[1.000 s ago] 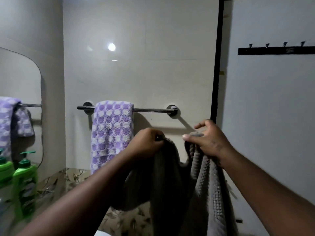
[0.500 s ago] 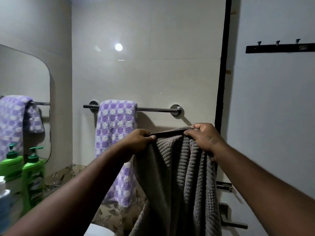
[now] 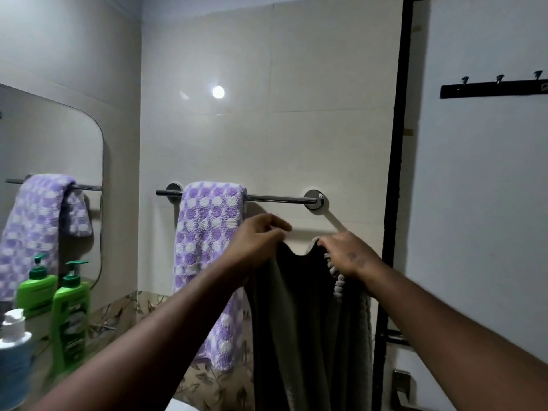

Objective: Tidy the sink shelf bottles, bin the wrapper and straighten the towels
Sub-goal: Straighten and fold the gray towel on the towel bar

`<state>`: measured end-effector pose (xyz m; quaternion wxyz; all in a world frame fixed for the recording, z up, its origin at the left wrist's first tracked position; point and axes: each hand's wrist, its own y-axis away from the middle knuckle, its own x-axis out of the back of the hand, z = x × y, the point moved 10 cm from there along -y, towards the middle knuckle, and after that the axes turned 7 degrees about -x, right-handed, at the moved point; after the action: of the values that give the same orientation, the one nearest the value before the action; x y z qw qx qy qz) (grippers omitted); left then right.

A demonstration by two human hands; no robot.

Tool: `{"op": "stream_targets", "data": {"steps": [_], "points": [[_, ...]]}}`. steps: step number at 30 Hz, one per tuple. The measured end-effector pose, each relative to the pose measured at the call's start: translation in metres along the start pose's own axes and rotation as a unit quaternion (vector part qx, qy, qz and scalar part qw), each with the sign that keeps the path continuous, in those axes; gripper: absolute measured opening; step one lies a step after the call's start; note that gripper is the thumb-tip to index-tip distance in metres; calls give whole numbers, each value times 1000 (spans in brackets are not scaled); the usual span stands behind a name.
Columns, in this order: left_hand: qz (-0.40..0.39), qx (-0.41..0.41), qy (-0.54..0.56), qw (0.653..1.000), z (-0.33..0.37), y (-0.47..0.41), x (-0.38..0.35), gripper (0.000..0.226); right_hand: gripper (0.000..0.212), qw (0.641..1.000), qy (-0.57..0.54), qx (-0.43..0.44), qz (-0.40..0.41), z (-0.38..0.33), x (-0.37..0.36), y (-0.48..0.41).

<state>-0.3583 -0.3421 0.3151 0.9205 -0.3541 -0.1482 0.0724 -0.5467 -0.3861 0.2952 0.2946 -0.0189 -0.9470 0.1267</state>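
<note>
A grey ribbed towel (image 3: 308,327) hangs from both my hands just below the chrome towel rail (image 3: 278,198). My left hand (image 3: 256,241) pinches its top left corner and my right hand (image 3: 347,255) grips its top right corner; the upper edge sags between them. A purple and white dotted towel (image 3: 207,250) is draped over the left part of the rail. A green pump bottle (image 3: 71,310) stands on the sink shelf at the left, with a white-capped blue bottle (image 3: 13,357) in front of it.
A mirror (image 3: 50,185) on the left wall reflects the dotted towel and the green bottle. A black door frame (image 3: 396,173) runs down the right, with a hook rack (image 3: 492,90) on the door. Something white shows at the bottom edge.
Both hands have risen with the grey towel toward the rail. The top edge, stretched flat before, now sags between them and the towel's darker side faces me.
</note>
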Motion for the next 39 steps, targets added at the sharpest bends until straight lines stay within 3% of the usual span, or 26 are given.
{"op": "stream_targets", "data": {"steps": [3,6,8,10,14,17,20,22,24,25,26,27,28,29,30,32,34,36,37,39], "points": [[-121,-5,-38,992,5,3,-40,33,34,998,-46,25,-45,-14,-14,5],[-122,-34,-121,985,5,-4,-41,42,27,986,-148,5,-71,-8,-6,8],[-137,-15,-96,986,3,1,-48,56,28,983,-164,12,-78,-5,-3,9],[-151,-29,-110,982,4,4,-57,54,21,981,-174,12,-88,-3,-8,9],[-94,-84,-231,965,9,-5,-49,10,36,983,-174,9,-55,6,-3,3],[1,-55,-206,977,4,-11,-24,24,33,984,-172,19,-43,9,4,4],[-36,-49,-119,991,3,-3,-35,21,44,983,-180,21,-31,10,6,2],[-88,-63,-230,967,-1,8,-47,51,41,984,-173,27,-19,8,9,1],[-76,-107,-356,925,0,11,-44,50,43,985,-171,29,4,9,18,-3],[-47,-105,-348,931,1,10,-36,45,46,984,-176,29,3,11,21,-5],[-6,-75,-263,962,-4,8,-23,38,47,983,-181,30,-8,13,22,-7],[36,-21,-107,993,-14,7,-12,30,48,983,-180,33,-27,13,22,-7],[61,40,71,995,-25,6,-11,20,47,984,-170,37,-49,12,19,-6],[66,92,221,969,-32,7,-17,9,45,985,-157,39,-67,11,15,-5],[61,127,299,944,-33,7,-25,5,42,985,-150,40,-80,10,10,-4],[54,152,339,927,-30,7,-37,3,32,982,-161,40,-90,9,2,-4],[93,138,311,936,-28,0,-35,21,20,977,-186,47,-95,6,-2,-2],[98,47,166,980,-11,-4,-20,18,26,970,-212,46,-108,5,-1,0],[62,-22,50,997,5,-6,-18,15,30,967,-226,40,-114,7,2,-1],[-104,-111,-179,972,17,-3,-38,54,28,957,-258,31,-126,11,8,-4]]}}
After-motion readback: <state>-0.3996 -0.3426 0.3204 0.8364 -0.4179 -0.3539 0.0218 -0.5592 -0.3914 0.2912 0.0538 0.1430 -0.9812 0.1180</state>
